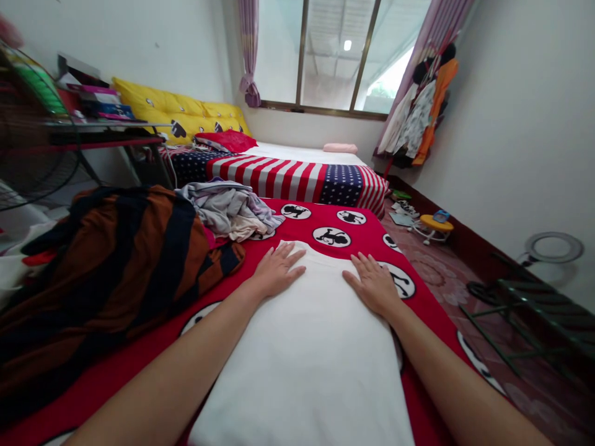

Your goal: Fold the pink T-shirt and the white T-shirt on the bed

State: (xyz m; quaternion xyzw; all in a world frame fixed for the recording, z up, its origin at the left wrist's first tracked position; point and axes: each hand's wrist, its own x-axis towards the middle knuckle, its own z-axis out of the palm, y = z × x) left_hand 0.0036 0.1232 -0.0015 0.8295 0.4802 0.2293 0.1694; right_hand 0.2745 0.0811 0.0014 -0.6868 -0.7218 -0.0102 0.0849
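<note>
A white shirt (316,347) is spread out on a red cloth with black cartoon figures in white circles (332,236). Its far end, by the neckline, lies between my hands. My left hand (279,269) rests flat on the shirt's far left corner, fingers spread. On the far right corner, my right hand (372,282) lies flat too, its fingers stretched forward and partly past the shirt's edge. Neither hand grips anything.
To the left lie a brown and navy striped garment (125,266) and a pile of pale clothes (232,207). Beyond is a bed with a stars-and-stripes cover (288,176). At right stand a yellow stool (436,223) and a dark folding chair (539,310).
</note>
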